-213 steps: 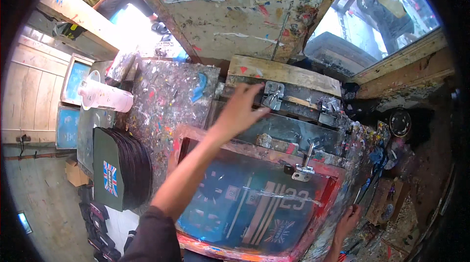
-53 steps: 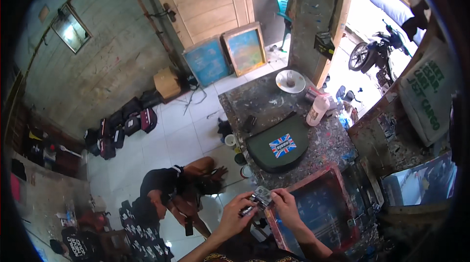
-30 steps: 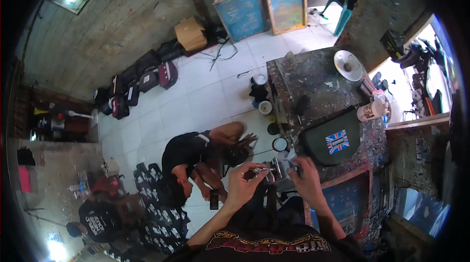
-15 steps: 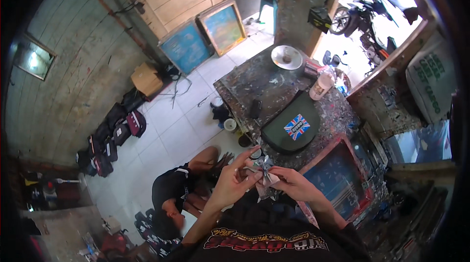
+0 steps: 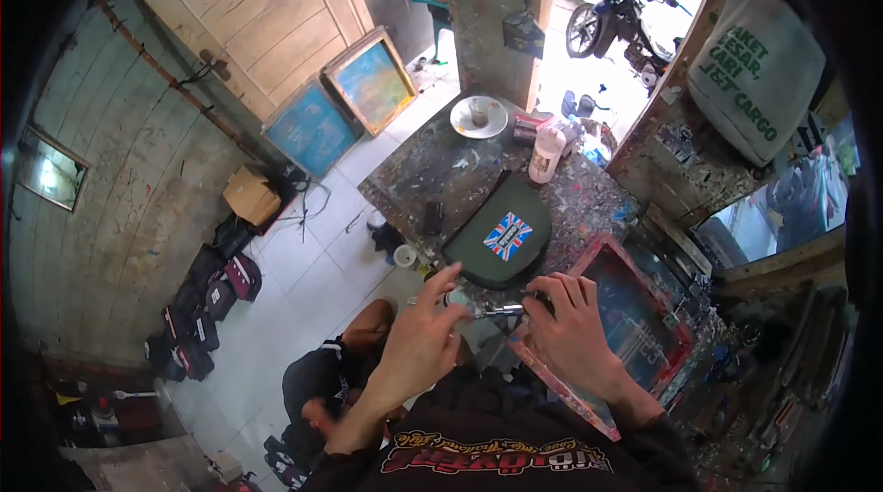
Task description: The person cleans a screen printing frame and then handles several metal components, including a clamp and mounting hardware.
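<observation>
A small shiny silver tube (image 5: 504,311) spans the gap between my hands, in front of my chest; its exact kind I cannot make out. My right hand (image 5: 568,326) is closed around the tube's right end, fingers curled over something dark. At the other end, my left hand (image 5: 418,336) has its thumb against the tube, with the index finger stretched up and away. Just beyond the hands, a dark green cap-like piece (image 5: 524,244) with a blue, red and white flag patch (image 5: 509,236) lies on the paint-stained table (image 5: 395,175).
A white plate (image 5: 492,124) with a glass and a pinkish bottle (image 5: 547,156) stand toward the table's back. A red-edged screen frame (image 5: 685,340) lies at right. On the left, a person in black (image 5: 317,382) crouches by the floor; dark caps (image 5: 198,308) line the wall.
The crumpled shiny wrapper between my hands is no longer visible, and a silver tube shows there. My hands have moved further apart. The view has shifted, so the table appears further left.
</observation>
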The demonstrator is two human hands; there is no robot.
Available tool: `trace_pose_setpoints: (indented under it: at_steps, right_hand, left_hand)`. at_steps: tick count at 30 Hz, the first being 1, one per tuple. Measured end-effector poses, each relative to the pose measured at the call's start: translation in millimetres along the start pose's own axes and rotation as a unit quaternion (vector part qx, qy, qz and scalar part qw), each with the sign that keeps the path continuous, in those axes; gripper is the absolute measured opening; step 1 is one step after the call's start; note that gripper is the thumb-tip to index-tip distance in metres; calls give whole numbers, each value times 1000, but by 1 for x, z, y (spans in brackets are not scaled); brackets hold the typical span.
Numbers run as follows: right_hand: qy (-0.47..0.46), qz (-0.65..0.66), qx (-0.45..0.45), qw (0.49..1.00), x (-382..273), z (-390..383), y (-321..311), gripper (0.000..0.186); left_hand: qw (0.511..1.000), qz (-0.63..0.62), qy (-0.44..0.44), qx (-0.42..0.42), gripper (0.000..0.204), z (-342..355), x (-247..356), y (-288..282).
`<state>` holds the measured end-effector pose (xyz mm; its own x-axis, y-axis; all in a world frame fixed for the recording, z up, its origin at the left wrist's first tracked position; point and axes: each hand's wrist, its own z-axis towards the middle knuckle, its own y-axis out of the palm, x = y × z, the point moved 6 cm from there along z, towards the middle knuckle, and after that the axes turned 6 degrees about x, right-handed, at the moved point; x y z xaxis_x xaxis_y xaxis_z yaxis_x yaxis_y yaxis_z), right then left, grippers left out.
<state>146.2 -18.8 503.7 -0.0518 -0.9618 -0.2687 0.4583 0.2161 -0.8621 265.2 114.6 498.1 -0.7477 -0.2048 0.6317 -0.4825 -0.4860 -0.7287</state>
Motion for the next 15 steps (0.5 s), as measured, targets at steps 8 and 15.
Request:
trace_pose_setpoints:
  at_steps: [8, 15]
  right_hand:
    - [-4, -127, -2, 992, 21, -20, -9, 48]
    - [52, -118, -8, 992, 23, -16, -20, 20]
  left_hand:
    - [980, 169, 102, 16, 59, 15, 18, 20]
    - [999, -5, 49, -21, 54, 32, 15, 31]
